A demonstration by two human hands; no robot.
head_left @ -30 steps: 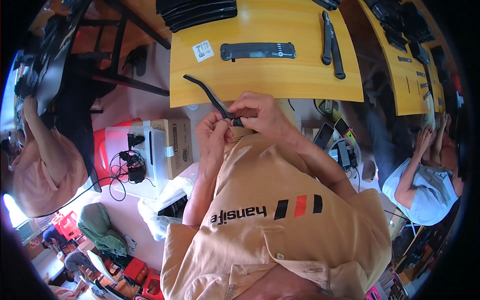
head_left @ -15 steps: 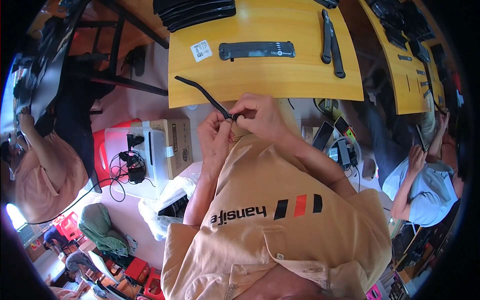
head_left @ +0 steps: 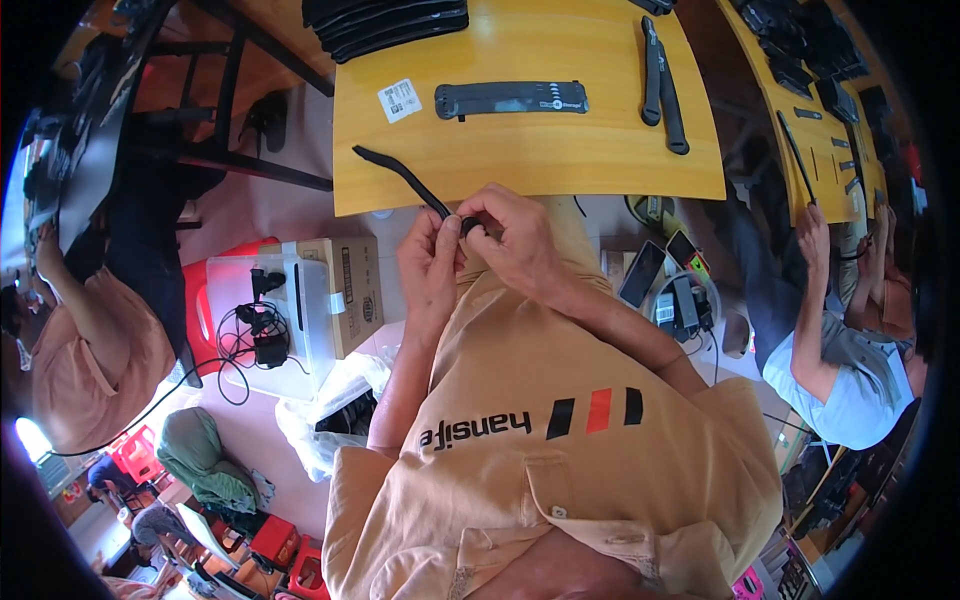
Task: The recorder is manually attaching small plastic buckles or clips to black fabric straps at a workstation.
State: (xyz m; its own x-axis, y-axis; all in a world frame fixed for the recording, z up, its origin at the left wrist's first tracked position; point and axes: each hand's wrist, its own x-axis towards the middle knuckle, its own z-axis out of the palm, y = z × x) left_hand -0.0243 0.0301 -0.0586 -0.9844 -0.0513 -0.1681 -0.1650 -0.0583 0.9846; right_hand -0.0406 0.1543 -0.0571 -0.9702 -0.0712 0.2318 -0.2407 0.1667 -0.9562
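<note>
Just off the near edge of the yellow table (head_left: 540, 165), I hold a thin black strap (head_left: 395, 170) in front of me. My left hand (head_left: 430, 255) pinches it between thumb and fingers, and its free end points up and left over the tabletop. My right hand (head_left: 515, 240) is closed on the strap's other end, which curls into a small loop; the fingers partly hide it. Beyond my hands lies a flat bundle of black straps (head_left: 510, 98). A white label (head_left: 400, 101) is left of that bundle, and a pair of black straps (head_left: 672, 115) lies to its right.
A stack of black folded items (head_left: 390, 28) stands at the table's far left. Below on the left are a cardboard box (head_left: 355, 295) and a clear bin (head_left: 315, 340) with cables. A co-worker in light blue (head_left: 845, 390) sits at another table on the right.
The strap's curled end shows more clearly between my hands, which have barely moved. On the right, the co-worker's hand has risen toward their table with a dark strip upright in it.
</note>
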